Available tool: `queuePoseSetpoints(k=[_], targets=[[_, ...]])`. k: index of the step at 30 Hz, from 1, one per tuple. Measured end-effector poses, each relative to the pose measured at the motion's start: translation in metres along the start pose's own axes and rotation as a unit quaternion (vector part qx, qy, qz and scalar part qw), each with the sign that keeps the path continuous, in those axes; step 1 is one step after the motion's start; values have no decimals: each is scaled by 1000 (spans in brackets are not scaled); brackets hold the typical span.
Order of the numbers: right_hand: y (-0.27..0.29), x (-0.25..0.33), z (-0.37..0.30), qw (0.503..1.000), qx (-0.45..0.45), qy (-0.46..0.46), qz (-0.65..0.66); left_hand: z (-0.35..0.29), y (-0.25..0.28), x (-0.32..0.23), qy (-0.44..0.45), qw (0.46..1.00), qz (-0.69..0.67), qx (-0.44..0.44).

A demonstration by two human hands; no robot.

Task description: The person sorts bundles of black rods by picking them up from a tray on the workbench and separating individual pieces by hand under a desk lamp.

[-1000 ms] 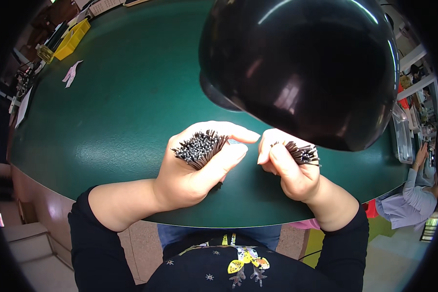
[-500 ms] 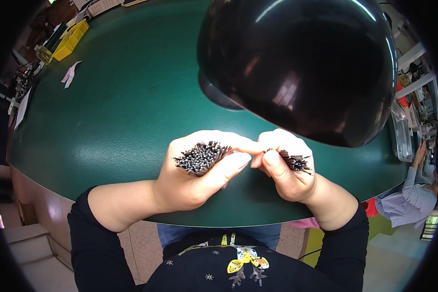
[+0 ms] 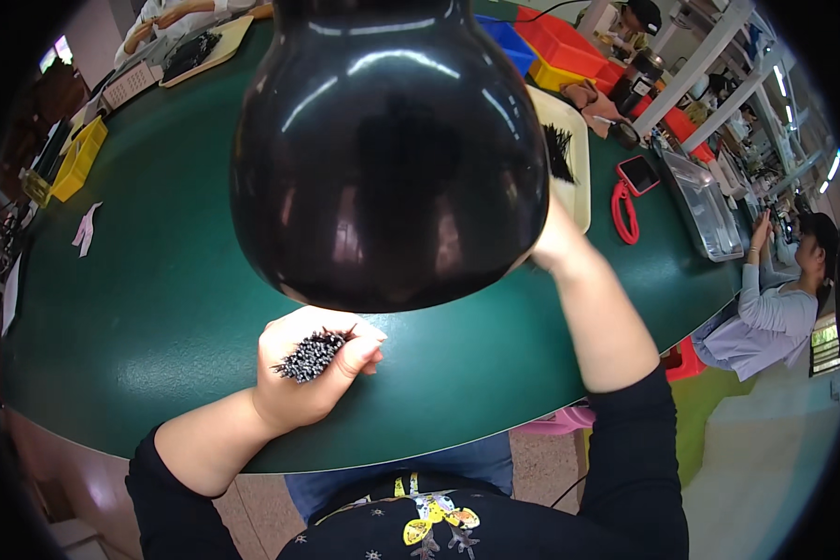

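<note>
My left hand (image 3: 289, 392) is closed round a bundle of thin dark wire-like pieces (image 3: 311, 357) with pale cut ends pointing up, above the near part of the green table. A large glossy black lamp shade (image 3: 392, 187) hangs over the middle. Behind its right edge reaches my right hand (image 3: 556, 233), with only the wrist and back of the hand showing. Its fingers are hidden, so what they hold, if anything, cannot be seen. Closest to that hand is a cream tray (image 3: 580, 191) with a pile of thin black pieces (image 3: 559, 154) in it.
Right of the tray lie a red strap with a small dark-screened device (image 3: 625, 210) and a clear plastic tray (image 3: 705, 205). Red bins (image 3: 560, 47) and a blue bin (image 3: 504, 42) stand behind. A yellow bin (image 3: 80, 159) and pink scrap (image 3: 85, 229) lie left. A co-worker (image 3: 775, 299) sits right.
My right hand has left the left one and moved forward and right, behind the lamp shade. The left hand still grips its bundle. The view has shifted, bringing the cream tray into sight.
</note>
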State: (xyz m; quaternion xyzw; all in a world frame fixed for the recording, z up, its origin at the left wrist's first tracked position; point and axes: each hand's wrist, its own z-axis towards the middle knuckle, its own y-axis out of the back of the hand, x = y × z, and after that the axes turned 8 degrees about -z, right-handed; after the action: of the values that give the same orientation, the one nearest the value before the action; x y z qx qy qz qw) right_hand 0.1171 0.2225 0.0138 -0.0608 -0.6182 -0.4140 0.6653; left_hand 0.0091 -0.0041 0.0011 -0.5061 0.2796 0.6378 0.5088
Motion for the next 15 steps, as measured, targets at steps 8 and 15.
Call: queuePoseSetpoints(k=[8, 15], targets=[[128, -64, 80, 906, -120, -243, -325, 11, -4, -12, 85, 988, -109, -74], [123, -73, 83, 784, -39, -225, -577, 19, 2, 5, 271, 893, -316, -172]])
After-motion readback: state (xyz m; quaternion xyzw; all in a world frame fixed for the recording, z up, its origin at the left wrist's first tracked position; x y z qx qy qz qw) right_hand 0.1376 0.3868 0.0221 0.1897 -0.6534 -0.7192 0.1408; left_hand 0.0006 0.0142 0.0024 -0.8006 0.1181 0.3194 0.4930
